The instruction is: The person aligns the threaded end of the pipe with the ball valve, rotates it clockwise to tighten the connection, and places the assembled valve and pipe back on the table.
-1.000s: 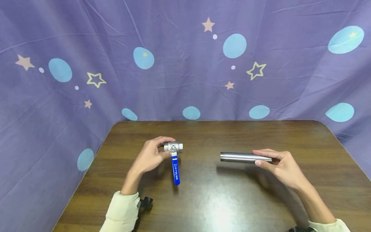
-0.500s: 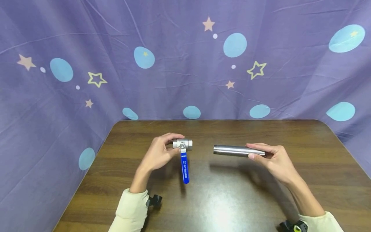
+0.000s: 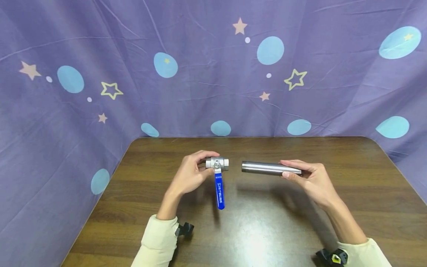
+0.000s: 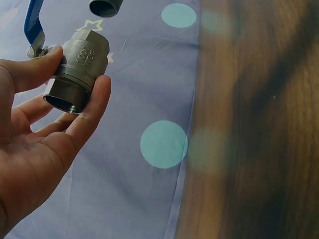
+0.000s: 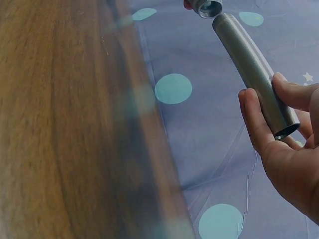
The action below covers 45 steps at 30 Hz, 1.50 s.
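My left hand [image 3: 193, 172] pinches a metal ball valve [image 3: 217, 163] between thumb and fingers, above the table. The valve's long blue lever handle [image 3: 219, 191] points toward me. In the left wrist view the hollow near end of the ball valve [image 4: 82, 69] faces the camera. My right hand [image 3: 313, 181] grips a steel pipe [image 3: 263, 167] near its right end. That pipe [image 5: 251, 69] shows a threaded far end and a hollow near end in the right wrist view. A small gap separates the pipe's left end from the valve's right opening; the two are roughly in line.
Below both hands lies a brown wooden table [image 3: 133, 226], with their shadows on it. A purple curtain [image 3: 200, 74] with stars and blue spots hangs behind the table and along its left. Black straps with small mounts sit on both wrists.
The left hand has moved right with the ball valve, and the right hand has moved left and slightly away from me with the pipe. The gap between the two parts has narrowed.
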Available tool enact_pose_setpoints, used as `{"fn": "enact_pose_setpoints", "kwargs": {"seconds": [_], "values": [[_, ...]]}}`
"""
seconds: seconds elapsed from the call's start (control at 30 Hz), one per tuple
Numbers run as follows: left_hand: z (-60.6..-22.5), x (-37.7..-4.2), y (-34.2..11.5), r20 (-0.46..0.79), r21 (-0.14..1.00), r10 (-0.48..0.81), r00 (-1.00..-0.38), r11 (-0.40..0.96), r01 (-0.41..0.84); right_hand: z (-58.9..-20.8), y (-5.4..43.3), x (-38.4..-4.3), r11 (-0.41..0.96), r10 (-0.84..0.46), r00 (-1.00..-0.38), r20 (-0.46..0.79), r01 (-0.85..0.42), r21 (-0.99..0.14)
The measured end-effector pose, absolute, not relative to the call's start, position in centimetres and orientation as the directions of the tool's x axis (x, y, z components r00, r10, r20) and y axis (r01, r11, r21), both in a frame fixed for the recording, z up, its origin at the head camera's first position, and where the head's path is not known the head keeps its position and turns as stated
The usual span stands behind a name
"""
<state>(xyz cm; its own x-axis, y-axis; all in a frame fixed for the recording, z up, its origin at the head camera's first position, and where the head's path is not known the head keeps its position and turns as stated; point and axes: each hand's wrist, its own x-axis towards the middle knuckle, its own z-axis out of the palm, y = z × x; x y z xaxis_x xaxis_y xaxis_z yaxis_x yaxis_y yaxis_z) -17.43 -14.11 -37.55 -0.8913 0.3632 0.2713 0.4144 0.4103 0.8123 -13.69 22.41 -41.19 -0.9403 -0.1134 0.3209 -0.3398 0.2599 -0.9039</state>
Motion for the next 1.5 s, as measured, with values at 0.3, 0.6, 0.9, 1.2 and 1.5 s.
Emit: {"fn": "enact_pose_setpoints", "kwargs": {"seconds": [0.3, 0.6, 0.9, 1.2, 1.5], "values": [[-37.3, -17.4, -13.3, 0.273, 0.819, 0.375, -0.886, 0.393, 0.418, -41.1, 21.7, -14.0, 0.225, -0.117, -0.94, 0.32, -0.338, -0.914], [-37.3, -17.6, -12.9, 0.268, 0.831, 0.382, -0.885, 0.373, 0.412, -40.8, 21.1, -14.3, 0.196, -0.12, -0.936, 0.332, -0.351, -0.916], [-37.2, -17.6, -12.7, 0.261, 0.842, 0.388, -0.884, 0.357, 0.405, -40.8, 20.7, -14.6, 0.16, -0.123, -0.934, 0.336, -0.353, -0.922], [-37.3, -17.8, -12.6, 0.246, 0.86, 0.391, -0.887, 0.333, 0.386, -41.0, 20.5, -14.8, 0.128, -0.12, -0.935, 0.334, -0.348, -0.929], [-37.5, -17.7, -12.6, 0.222, 0.872, 0.376, -0.9, 0.336, 0.356, -41.0, 20.2, -15.1, 0.174, -0.121, -0.94, 0.321, -0.338, -0.925]]}}
